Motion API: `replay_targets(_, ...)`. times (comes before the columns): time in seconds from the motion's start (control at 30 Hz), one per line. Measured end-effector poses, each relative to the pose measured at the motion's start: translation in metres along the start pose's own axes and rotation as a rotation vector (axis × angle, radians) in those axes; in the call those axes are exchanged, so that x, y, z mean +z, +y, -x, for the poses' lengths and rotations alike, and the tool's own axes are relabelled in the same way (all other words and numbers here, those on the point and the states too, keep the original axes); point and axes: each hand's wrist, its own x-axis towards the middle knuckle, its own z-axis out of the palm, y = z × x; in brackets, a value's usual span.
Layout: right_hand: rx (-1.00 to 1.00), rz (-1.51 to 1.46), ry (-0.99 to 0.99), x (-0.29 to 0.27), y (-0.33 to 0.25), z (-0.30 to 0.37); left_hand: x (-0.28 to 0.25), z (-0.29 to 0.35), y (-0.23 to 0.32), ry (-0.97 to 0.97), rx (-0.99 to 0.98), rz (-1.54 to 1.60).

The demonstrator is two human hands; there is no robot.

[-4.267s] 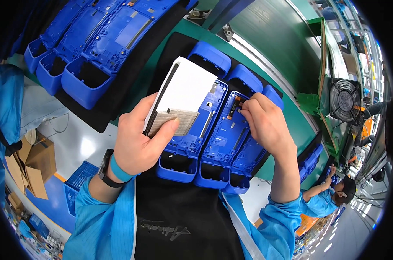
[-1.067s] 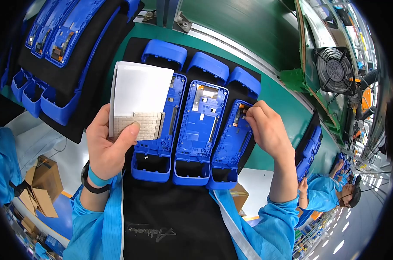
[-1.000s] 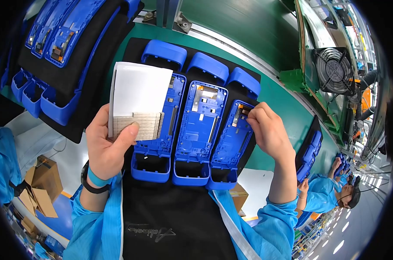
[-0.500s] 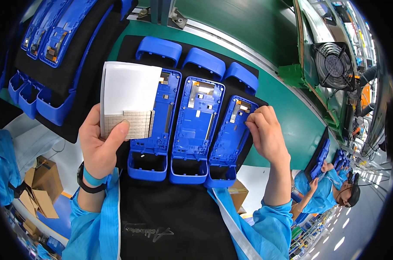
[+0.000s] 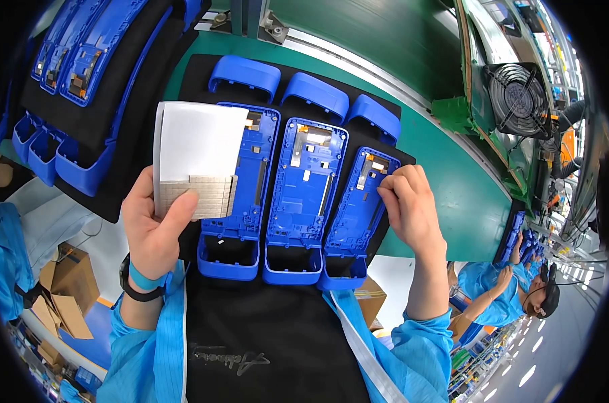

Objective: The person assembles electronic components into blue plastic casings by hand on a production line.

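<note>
My left hand [image 5: 148, 232] grips a white backing sheet [image 5: 200, 138] whose lower part carries rows of small beige-grey pads [image 5: 207, 198]; the thumb presses on the pads. This sheet covers part of the left blue plastic housing [image 5: 254, 174]. Beside it lie a middle blue housing [image 5: 301, 201] and a right blue housing [image 5: 358, 208], each with small metallic and orange parts at its upper end. Over the right edge of the right housing, my right hand [image 5: 413, 208] is closed in a pinch. Whatever its fingertips hold is hidden or too small to name.
Three curved blue caps [image 5: 247, 75] lie beyond the housings on a black mat [image 5: 197, 77]. More blue housings [image 5: 89, 60] rest on the left. A fan [image 5: 517, 101] stands at the right beyond the green table [image 5: 452, 201]. A co-worker [image 5: 499, 289] sits farther right.
The sheet in my left hand has dipped slightly toward me and left. My right hand has shifted very slightly left, still pinched. The co-worker's arms and blue part have moved.
</note>
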Motion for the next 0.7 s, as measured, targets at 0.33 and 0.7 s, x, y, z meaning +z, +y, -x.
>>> replay_targets(0.33,0.754,-0.289,0.095,0.031,-0.007,0.069,-0.017,0.026,0.001,-0.13,-0.21,-0.017)
replay_targets(0.7,0.602,-1.196,0.758,0.069,-0.031,0.106,-0.039,0.031,0.0,-0.279,-0.173,0.493)
